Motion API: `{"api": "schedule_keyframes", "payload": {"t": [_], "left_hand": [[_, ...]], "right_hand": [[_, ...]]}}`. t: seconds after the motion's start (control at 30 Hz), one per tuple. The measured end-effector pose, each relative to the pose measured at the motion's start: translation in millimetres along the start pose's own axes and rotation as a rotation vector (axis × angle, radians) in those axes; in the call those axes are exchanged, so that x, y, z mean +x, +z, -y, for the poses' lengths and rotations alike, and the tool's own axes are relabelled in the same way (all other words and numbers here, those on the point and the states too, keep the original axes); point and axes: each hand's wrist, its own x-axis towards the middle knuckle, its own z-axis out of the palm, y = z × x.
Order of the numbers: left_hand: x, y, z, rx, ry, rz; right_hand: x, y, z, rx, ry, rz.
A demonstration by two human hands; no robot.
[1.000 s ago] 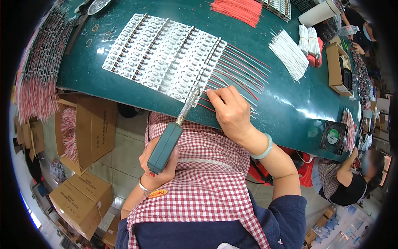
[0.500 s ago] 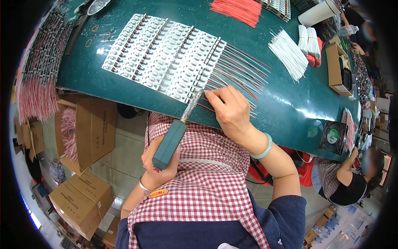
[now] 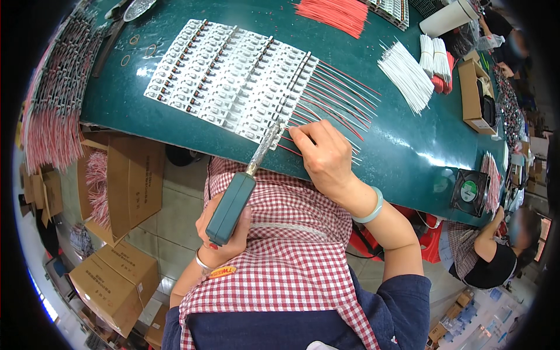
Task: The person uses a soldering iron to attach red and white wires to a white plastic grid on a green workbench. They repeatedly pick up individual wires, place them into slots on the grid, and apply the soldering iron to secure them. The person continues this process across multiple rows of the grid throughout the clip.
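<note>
My left hand [image 3: 224, 227] is wrapped round the blocky dark green handle of a soldering iron [image 3: 231, 204], whose metal barrel slants up to the near right corner of a white panel [image 3: 204, 76]. The panel is made of many small boards with dark components in rows. Its tip meets that corner, close to my right fingertips; exact contact is too small to tell. My right hand [image 3: 324, 153] is closed in a pinch at the panel's edge, on what appears to be a thin wire, mostly hidden by the fingers. Red and white wires [image 3: 344, 96] stick out from the panel's right edge.
Bundles of white wires [image 3: 405, 76] and red wires [image 3: 335, 16] lie across the green table [image 3: 402, 169]. Finished-looking wired strips hang at the left [image 3: 55, 105]. A small fan [image 3: 468, 191] stands at right, cartons [image 3: 116, 286] at lower left. Two other people sit at right.
The soldering iron and my left hand have shifted slightly down and left, its tip staying near the panel's corner. My right hand has hardly moved.
</note>
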Motion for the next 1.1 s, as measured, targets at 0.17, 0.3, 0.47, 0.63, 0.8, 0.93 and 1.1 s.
{"api": "schedule_keyframes", "payload": {"t": [0.17,0.3,0.47,0.63,0.8,0.93,1.1], "left_hand": [[-2.8,-0.3,1.8,0.002,-0.01,0.01],[-4.5,-1.3,1.3,-0.007,-0.029,0.016],[-9.3,-3.8,6.5,0.0,-0.051,0.056],[-13.6,-4.5,9.4,-0.019,-0.066,0.073],[-14.0,-5.4,9.8,-0.048,-0.052,0.057],[-10.2,-4.6,4.6,-0.056,-0.033,0.04],[-7.6,-4.7,4.7,-0.028,0.008,0.064]], "right_hand": [[0.6,0.2,0.5,-0.001,-0.003,-0.007],[0.2,0.9,1.5,-0.012,0.0,-0.011],[-2.5,3.6,-0.2,-0.005,0.009,-0.028],[-3.7,3.9,1.6,-0.004,0.008,-0.056],[-7.0,2.6,9.0,0.044,0.011,-0.074],[-10.1,5.5,10.7,0.041,0.018,-0.06],[-10.0,5.6,10.4,0.029,0.017,-0.051]]}}
